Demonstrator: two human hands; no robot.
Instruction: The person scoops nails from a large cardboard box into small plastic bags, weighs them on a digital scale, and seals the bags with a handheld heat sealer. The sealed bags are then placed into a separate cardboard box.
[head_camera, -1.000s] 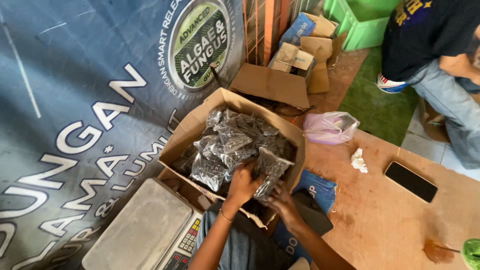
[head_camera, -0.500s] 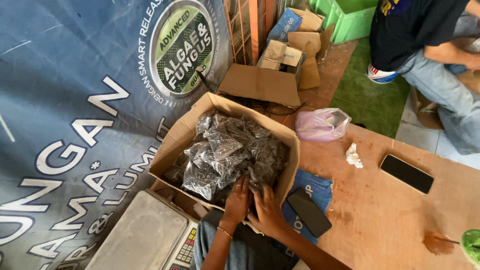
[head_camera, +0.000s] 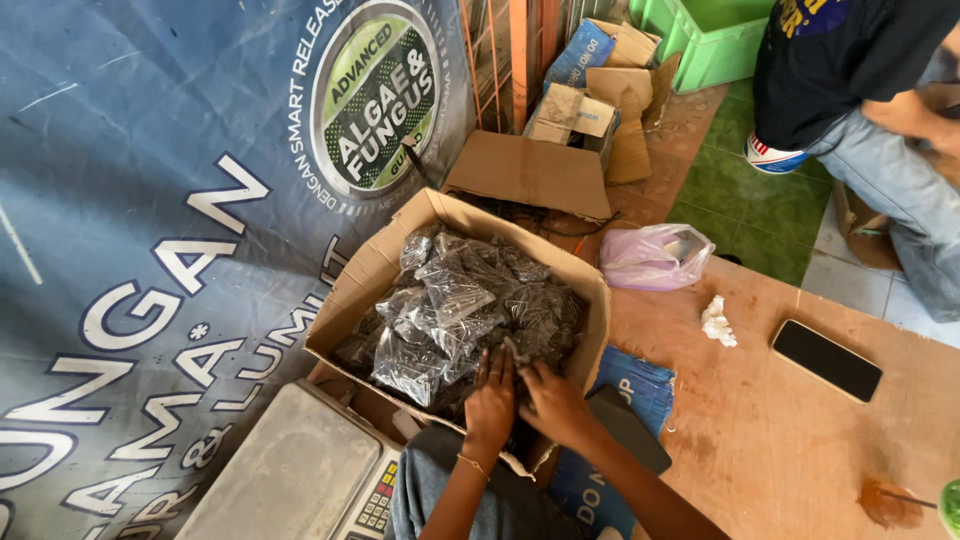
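Both hands are down in the cardboard box (head_camera: 372, 268): left hand (head_camera: 490, 400) and right hand (head_camera: 552, 401) side by side, fingers curled, digging into the clear bags of dark bits (head_camera: 470, 305) near the box's front edge. Can't tell if either one's actually gripping. Scale (head_camera: 300, 475) sits just beside.

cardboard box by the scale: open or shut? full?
Open: the cardboard box has its flaps spread, and clear bags of dark contents fill it near the rim.

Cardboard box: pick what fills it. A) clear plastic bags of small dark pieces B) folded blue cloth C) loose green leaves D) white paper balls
A: the open cardboard box is packed with clear plastic bags of small dark pieces, and both the left hand and the right hand reach into them at its near edge.
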